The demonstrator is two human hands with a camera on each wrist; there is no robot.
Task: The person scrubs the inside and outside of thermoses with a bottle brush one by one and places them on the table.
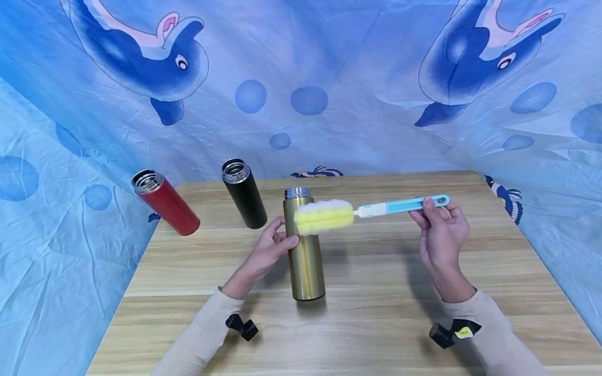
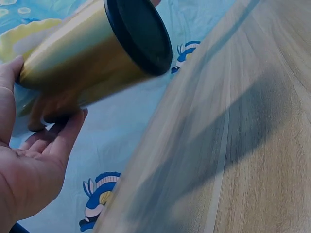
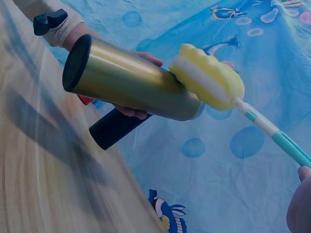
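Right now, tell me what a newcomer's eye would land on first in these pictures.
Centre stage on the wooden table, the left hand grips a gold flask while the right hand holds a bottle brush, its yellow sponge head against the flask's upper part. Behind to the left stand a black flask and a red flask, both open, before a blue dolphin cloth.

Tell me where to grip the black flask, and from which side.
Grip the black flask round its mid-body, coming from its right front side. It stands upright with an open steel mouth, so the rim gives poor purchase; the body is a plain cylinder. The red flask stands to its left, the gold flask ahead right, so keep fingers narrow.
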